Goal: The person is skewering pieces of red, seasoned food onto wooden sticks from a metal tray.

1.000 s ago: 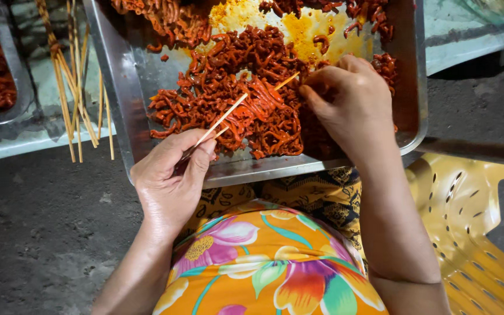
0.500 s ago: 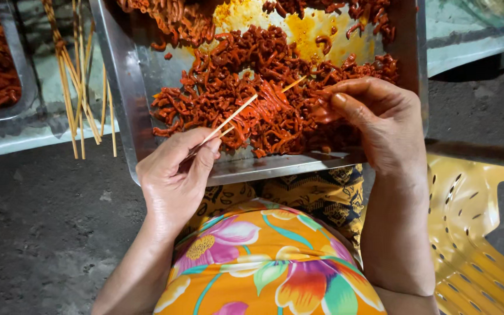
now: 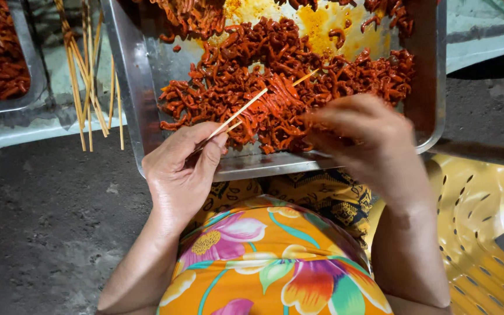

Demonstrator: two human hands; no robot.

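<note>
Here the left hand (image 3: pixel 182 169) pinches a skewer (image 3: pixel 263 99) over the tray (image 3: pixel 132 87); the right hand (image 3: pixel 363 140), blurred, closes on red meat strips (image 3: pixel 275 111). Threading seems underway; next, press a strip onto the tip.

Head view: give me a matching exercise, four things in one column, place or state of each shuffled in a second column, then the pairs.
Things:
1. left hand
2. right hand
3. loose skewers
4. plastic chair

Places or states:
A. yellow, at lower right beside the person
B. pinches the near end of a skewer that slants over the metal tray
C. lie in a bunch left of the tray
D. blurred, over the red strips at the tray's near edge

Pairs: 1-B, 2-D, 3-C, 4-A
</note>
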